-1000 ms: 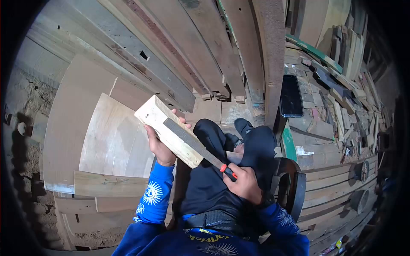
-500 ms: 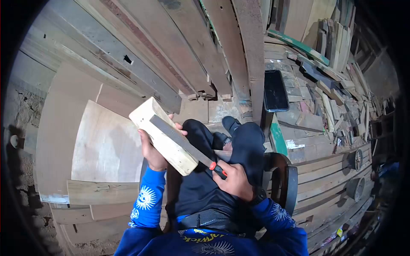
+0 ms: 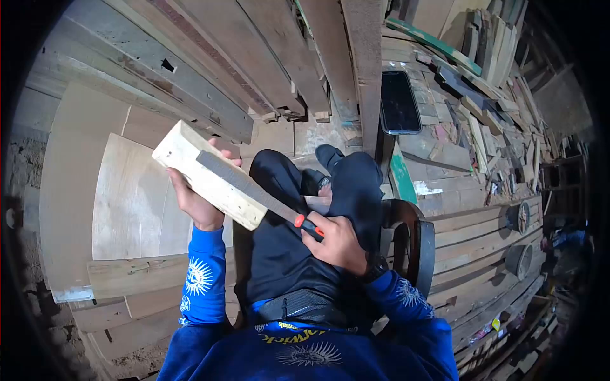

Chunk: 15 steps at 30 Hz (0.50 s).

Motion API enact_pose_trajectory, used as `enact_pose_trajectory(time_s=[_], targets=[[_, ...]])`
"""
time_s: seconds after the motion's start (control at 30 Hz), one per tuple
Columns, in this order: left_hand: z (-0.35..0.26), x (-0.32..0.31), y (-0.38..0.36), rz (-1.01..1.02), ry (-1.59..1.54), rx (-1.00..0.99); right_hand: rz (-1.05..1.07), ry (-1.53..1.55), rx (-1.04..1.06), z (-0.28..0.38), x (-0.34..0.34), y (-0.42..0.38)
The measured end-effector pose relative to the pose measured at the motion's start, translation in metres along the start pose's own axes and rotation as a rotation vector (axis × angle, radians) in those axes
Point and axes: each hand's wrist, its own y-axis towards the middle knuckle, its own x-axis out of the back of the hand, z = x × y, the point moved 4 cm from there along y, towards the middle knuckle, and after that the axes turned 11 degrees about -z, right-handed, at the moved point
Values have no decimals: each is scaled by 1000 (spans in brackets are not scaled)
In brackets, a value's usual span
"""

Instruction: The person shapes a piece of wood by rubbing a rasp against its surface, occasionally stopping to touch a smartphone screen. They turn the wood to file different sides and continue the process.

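Note:
My left hand (image 3: 196, 202) is wrapped round a pale wooden block (image 3: 181, 166), tilted above my lap; its fingertips show along the far edge. In my right hand (image 3: 338, 243) is the red-and-black handle of a file (image 3: 244, 184). The flat grey blade lies lengthwise along the block's upper face, its tip near the block's far left part. My right fingers close round the handle just beyond the block's near end.
Long planks (image 3: 190, 76) lean ahead of me. A phone (image 3: 400, 105) rests to the right, near wood scraps (image 3: 470, 133). Plywood sheets (image 3: 121, 216) lie at left. A dark curved chair arm (image 3: 424, 254) is beside my right forearm.
The block, the file and both hands have shifted left and up in the view. The background has also shifted a little to the left. Both grips look the same.

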Motion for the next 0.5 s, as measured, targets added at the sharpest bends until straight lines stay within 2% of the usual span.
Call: enact_pose_trajectory(time_s=[0.07, 0.17, 0.23, 0.27, 0.3, 0.37, 0.43, 0.5], targets=[[3, -6, -2, 23, 24, -3, 59, -44, -19, 0, -5, -3], [6, -21, -12, 49, 19, 16, 23, -14, -35, -2, -6, -4], [9, -23, -12, 137, -39, 18, 49, -7, -53, -11, -6, -4], [4, -21, -11, 66, -53, 19, 33, -26, -32, -9, -4, -4], [5, -12, -5, 133, -240, 105, 17, -44, -12, -7, -4, -4], [-3, 9, 5, -17, 2, 27, -58, -75, 109, -3, -3, -6], [-7, -16, -6, -155, 170, -85, 71, -41, 14, -9, -11, -8], [7, -21, -12, 16, 166, -6, -5, 19, 45, -6, -10, -6]])
